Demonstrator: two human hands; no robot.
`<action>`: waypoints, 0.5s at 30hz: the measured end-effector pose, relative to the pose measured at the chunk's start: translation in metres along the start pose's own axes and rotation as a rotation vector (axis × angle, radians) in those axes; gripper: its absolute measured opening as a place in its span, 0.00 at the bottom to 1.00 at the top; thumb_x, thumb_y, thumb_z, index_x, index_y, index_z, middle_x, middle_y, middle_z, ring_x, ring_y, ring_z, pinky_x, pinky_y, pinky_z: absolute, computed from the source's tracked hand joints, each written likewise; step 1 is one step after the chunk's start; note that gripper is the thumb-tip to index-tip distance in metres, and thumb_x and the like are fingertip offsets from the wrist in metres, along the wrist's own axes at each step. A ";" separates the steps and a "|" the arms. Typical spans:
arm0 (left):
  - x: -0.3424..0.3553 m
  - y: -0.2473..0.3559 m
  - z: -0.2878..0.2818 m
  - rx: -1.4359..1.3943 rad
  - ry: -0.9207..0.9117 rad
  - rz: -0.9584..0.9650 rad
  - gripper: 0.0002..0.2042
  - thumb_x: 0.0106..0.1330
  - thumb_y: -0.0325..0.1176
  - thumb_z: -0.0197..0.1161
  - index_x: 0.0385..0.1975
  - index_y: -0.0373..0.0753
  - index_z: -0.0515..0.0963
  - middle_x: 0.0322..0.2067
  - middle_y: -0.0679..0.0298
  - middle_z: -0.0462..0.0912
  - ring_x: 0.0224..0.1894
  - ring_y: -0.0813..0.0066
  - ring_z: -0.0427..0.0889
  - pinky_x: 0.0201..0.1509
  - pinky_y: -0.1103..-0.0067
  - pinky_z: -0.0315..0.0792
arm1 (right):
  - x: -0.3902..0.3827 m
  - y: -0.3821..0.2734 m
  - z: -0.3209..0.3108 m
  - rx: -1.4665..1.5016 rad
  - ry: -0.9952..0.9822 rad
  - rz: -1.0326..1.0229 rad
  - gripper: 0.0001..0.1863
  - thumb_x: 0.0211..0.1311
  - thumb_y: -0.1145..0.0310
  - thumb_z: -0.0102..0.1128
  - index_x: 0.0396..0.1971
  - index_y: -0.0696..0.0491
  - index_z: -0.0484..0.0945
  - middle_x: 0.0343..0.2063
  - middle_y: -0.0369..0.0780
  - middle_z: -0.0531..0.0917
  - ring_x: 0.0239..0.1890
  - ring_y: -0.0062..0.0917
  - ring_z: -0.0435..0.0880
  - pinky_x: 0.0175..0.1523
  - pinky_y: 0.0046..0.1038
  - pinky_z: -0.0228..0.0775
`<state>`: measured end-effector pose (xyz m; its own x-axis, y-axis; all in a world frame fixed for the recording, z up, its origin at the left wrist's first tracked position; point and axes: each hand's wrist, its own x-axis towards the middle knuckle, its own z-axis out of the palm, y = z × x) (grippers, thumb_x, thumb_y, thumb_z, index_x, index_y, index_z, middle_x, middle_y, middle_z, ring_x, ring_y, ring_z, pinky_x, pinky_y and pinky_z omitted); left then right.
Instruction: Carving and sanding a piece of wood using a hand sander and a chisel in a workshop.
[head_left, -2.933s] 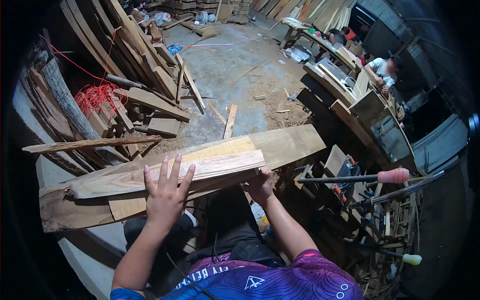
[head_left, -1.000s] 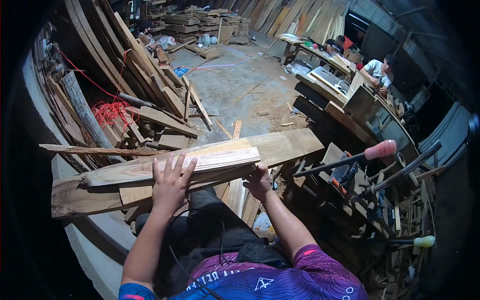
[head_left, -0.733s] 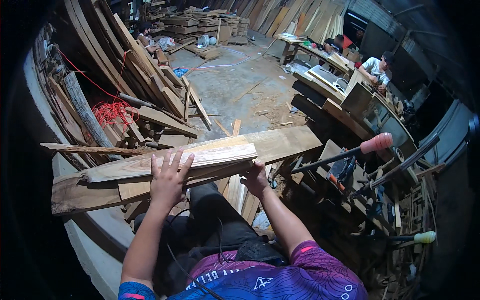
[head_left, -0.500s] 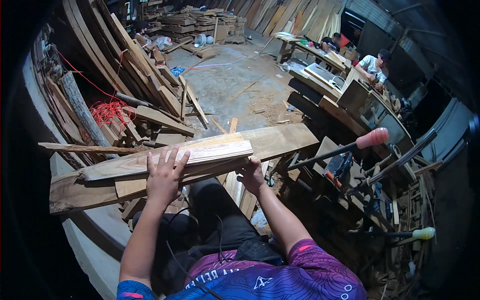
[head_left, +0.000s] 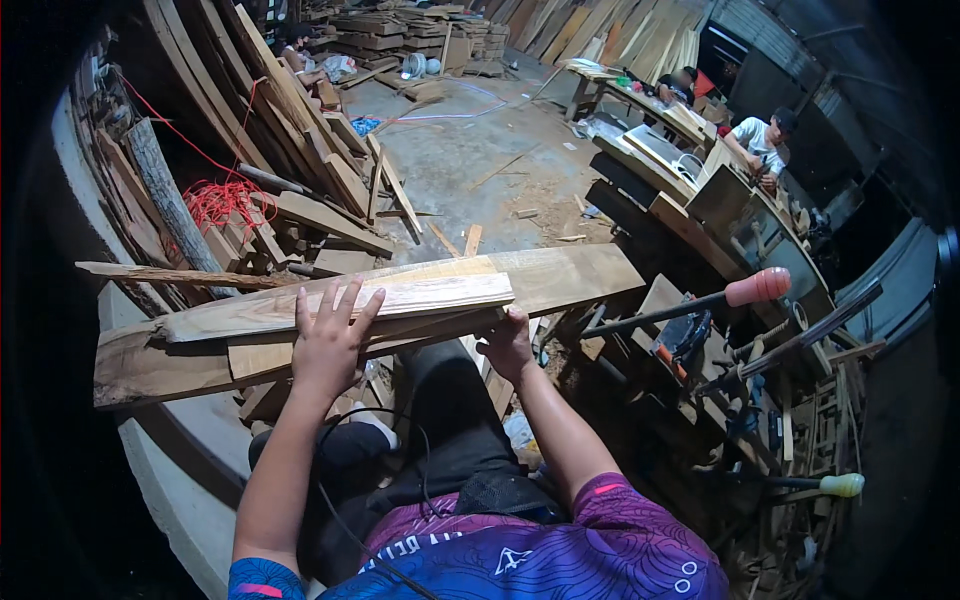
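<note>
Several wooden boards lie stacked crosswise in front of me: a long wide board (head_left: 590, 270) at the bottom, a yellowish piece (head_left: 252, 368) over it, and a pale narrow board (head_left: 440, 295) on top. My left hand (head_left: 330, 340) rests on the front of the stack with its fingers spread across the pale board. My right hand (head_left: 508, 345) grips the stack's near edge from below, by the right end of the narrow board, its fingers partly hidden. A rough strip of wood (head_left: 180, 277) lies just beyond the stack.
Leaning planks (head_left: 205, 90) and tangled red cord (head_left: 220, 203) are left. Tool bars with pink (head_left: 755, 288) and yellow handles (head_left: 840, 485) jut at right, near a concrete edge (head_left: 175, 500) at lower left. Co-workers (head_left: 760, 140) are at benches (head_left: 640, 100) and among lumber behind.
The stack and both hands have shifted a little up in the picture, along with the surroundings. My hands keep much the same hold on the boards.
</note>
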<state>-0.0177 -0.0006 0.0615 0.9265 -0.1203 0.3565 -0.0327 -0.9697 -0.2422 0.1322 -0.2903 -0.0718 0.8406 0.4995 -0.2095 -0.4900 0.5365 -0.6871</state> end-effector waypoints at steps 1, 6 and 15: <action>0.001 0.000 0.002 -0.003 0.001 0.005 0.59 0.36 0.39 0.81 0.75 0.61 0.55 0.73 0.63 0.59 0.74 0.60 0.58 0.78 0.46 0.42 | 0.001 0.000 -0.002 -0.009 -0.003 -0.010 0.27 0.53 0.39 0.59 0.46 0.43 0.80 0.36 0.32 0.82 0.39 0.27 0.78 0.40 0.32 0.64; 0.003 0.000 0.004 -0.006 0.034 0.001 0.57 0.38 0.37 0.81 0.74 0.60 0.57 0.72 0.63 0.60 0.74 0.61 0.58 0.78 0.46 0.43 | 0.004 -0.001 -0.002 -0.041 -0.033 0.001 0.27 0.54 0.38 0.58 0.45 0.41 0.80 0.35 0.31 0.81 0.40 0.26 0.77 0.41 0.33 0.64; 0.006 -0.001 -0.003 -0.003 0.029 -0.001 0.58 0.37 0.37 0.81 0.75 0.60 0.55 0.72 0.64 0.60 0.74 0.61 0.58 0.78 0.46 0.44 | 0.007 -0.004 -0.005 -0.033 -0.044 -0.006 0.23 0.57 0.40 0.55 0.42 0.43 0.80 0.34 0.33 0.82 0.40 0.25 0.79 0.39 0.31 0.68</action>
<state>-0.0127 -0.0011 0.0663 0.9155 -0.1251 0.3824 -0.0326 -0.9704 -0.2394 0.1414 -0.2927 -0.0739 0.8319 0.5267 -0.1750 -0.4770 0.5173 -0.7106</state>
